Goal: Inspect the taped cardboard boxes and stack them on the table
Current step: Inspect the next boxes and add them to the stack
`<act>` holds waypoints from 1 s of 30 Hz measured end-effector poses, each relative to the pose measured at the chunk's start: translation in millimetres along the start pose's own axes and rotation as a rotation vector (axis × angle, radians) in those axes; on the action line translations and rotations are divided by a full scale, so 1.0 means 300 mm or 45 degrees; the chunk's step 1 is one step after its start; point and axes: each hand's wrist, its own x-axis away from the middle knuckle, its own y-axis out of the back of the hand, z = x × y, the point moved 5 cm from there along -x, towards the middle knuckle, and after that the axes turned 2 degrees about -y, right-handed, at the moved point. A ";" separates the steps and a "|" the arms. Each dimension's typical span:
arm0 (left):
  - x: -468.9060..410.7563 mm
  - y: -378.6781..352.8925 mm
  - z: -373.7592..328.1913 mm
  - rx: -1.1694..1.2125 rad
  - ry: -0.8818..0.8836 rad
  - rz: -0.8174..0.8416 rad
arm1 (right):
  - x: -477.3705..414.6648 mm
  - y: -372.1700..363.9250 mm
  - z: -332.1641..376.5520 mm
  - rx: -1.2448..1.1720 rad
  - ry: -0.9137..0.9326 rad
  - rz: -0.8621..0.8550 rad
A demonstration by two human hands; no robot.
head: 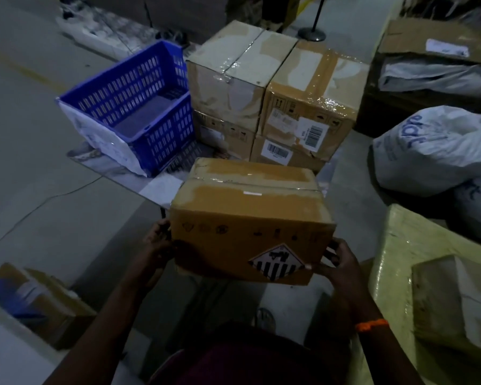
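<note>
I'm looking at a dim storeroom with a grey concrete floor (pixel 39 162), cracked on the left. Both hands hold a taped brown carton (pixel 250 218) up in the middle of my view. The left hand (pixel 157 251) curls its fingers round the left edge, and the right hand (pixel 338 262) wraps the lower right corner, beside a striped diamond label (pixel 278 263). Behind it four taped boxes (pixel 275 87) stand two on two, just beside a blue slatted crate (pixel 167 137) whose bottom shows. At upper right an open carton (pixel 428 37) holds a pale bag (pixel 433 76), and white sacks (pixel 433 151) lie below it.
</note>
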 end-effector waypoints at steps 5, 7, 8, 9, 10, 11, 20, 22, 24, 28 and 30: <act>-0.002 0.011 0.053 0.097 0.136 -0.032 | 0.009 0.021 -0.104 -0.247 -0.241 -0.023; 0.001 -0.008 0.048 0.049 0.159 -0.025 | 0.010 0.029 -0.103 -0.272 -0.341 -0.075; 0.002 -0.024 0.035 -0.005 0.152 -0.003 | 0.006 0.029 -0.092 -0.271 -0.374 -0.092; -0.001 -0.039 0.024 -0.059 0.151 0.024 | -0.005 0.026 -0.079 -0.252 -0.383 -0.095; -0.004 -0.056 0.012 -0.100 0.154 0.039 | -0.016 0.024 -0.056 -0.214 -0.367 -0.080; -0.009 -0.066 -0.002 -0.134 0.155 0.026 | -0.027 0.018 -0.029 -0.183 -0.341 -0.068; -0.117 -0.197 -0.168 -0.417 0.029 0.056 | -0.191 -0.079 0.186 -0.273 -0.140 0.087; -0.117 -0.215 -0.187 -0.353 0.035 0.026 | -0.193 -0.094 0.193 -0.341 -0.182 0.116; -0.105 -0.203 -0.195 -0.305 0.009 -0.046 | -0.184 -0.107 0.194 -0.382 -0.169 0.135; -0.079 -0.151 -0.213 -0.209 -0.093 -0.115 | -0.150 -0.089 0.207 -0.532 -0.034 -0.037; -0.064 -0.148 -0.226 -0.210 -0.143 -0.100 | -0.137 -0.071 0.208 -0.631 -0.007 -0.090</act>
